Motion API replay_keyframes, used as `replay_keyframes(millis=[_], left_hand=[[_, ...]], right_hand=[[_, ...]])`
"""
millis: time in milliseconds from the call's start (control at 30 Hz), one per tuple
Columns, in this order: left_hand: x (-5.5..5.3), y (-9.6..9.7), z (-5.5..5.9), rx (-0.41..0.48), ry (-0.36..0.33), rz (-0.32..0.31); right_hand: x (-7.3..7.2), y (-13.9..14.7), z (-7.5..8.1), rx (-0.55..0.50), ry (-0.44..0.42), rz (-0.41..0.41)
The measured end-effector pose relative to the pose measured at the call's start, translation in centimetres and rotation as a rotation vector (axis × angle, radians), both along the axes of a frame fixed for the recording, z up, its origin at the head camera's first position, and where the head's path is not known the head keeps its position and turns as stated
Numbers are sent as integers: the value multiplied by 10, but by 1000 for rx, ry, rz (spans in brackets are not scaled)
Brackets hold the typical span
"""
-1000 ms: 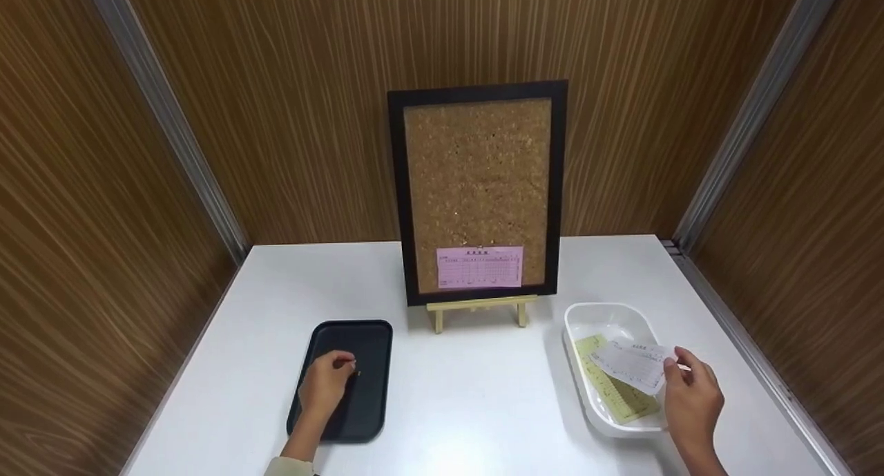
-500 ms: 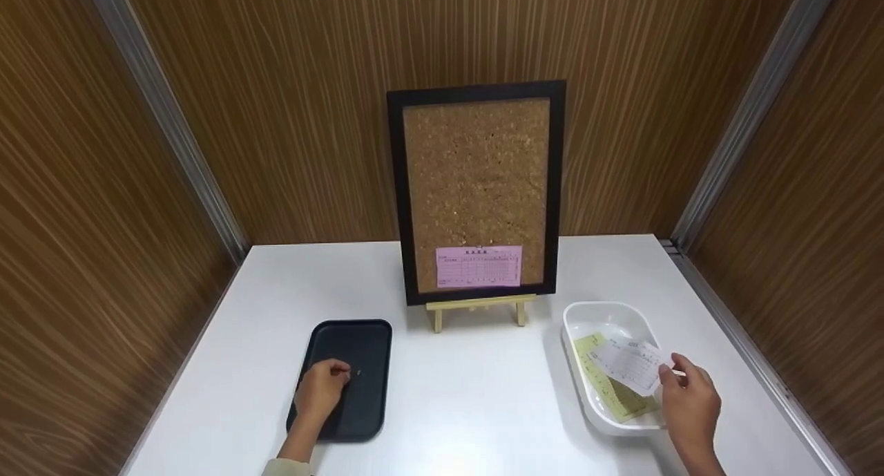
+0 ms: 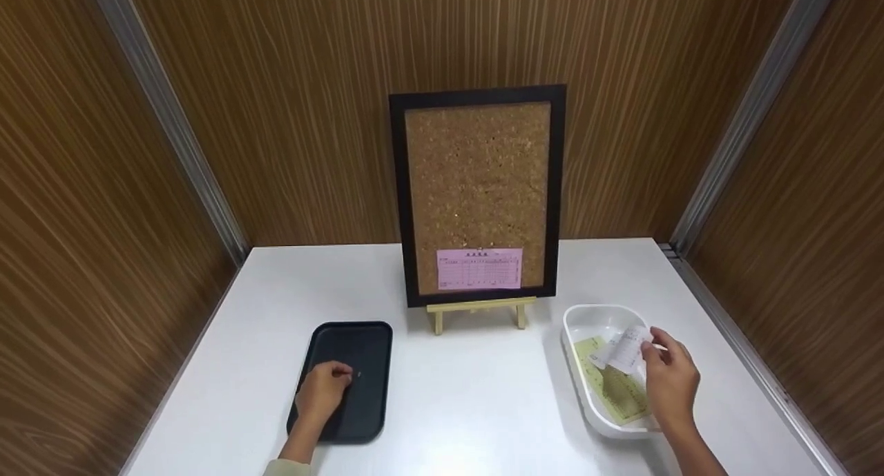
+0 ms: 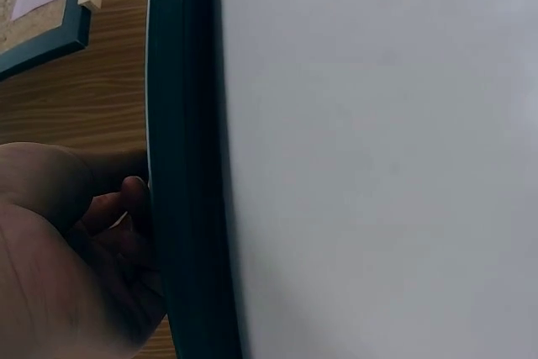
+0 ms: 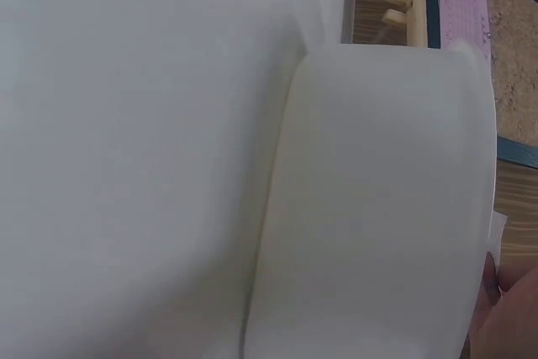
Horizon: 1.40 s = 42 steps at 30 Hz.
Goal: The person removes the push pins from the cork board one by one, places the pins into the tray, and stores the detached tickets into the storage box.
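Over the black tray (image 3: 371, 410), my left hand (image 3: 320, 394) has its thumb and fingers curled together in a pinch. In the left wrist view a tiny pale sliver (image 4: 123, 219) shows between the fingers, too small to name. Close to the fingertips, a tiny gold-coloured piece (image 3: 359, 374) lies on the tray. My right hand (image 3: 671, 379) pinches a white printed slip (image 3: 627, 349) by its edge and holds it bent above the white basin (image 3: 579, 386). Yellow printed slips (image 3: 617, 395) lie in that basin. The right wrist view mostly shows the basin's outer wall.
Behind the basin and tray, a black-framed cork board (image 3: 480, 179) leans on a small wooden easel (image 3: 481, 305). A pink printed slip (image 3: 479, 269) is fixed low on the cork. Wood-grain panels (image 3: 331, 61) enclose the white table (image 3: 476, 386) at the back and sides.
My right hand has moved left and up, and the white slip has curled up off the yellow ones. My left hand sank slightly to the tray, then hardly moved.
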State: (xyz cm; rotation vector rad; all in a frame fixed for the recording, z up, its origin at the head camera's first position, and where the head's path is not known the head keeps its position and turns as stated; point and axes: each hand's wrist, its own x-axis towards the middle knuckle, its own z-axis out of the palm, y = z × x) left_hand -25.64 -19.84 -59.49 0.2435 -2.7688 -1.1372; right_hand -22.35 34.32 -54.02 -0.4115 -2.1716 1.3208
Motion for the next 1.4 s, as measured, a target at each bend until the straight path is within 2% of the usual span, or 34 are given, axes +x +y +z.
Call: replay_keyframes(millis=[233, 400, 633, 867, 1033, 1167, 1400], left_hand=[[0, 2, -1, 13, 15, -21], [-2, 3, -2, 10, 19, -30], [-2, 3, -1, 3, 16, -31], [-3, 1, 1, -2, -12, -12], [-2, 0, 0, 1, -33, -3], [-1, 0, 0, -1, -38, -3], [1, 0, 5, 13, -18, -11]], right_hand=[[-15, -5, 11, -74, 84, 17], [-17, -5, 11, -98, 111, 4], [-5, -1, -1, -72, 35, -49], [6, 3, -12, 0, -89, -16], [13, 6, -14, 88, -151, -16], [20, 8, -13, 155, -156, -49], [28, 13, -8, 169, -193, -100]])
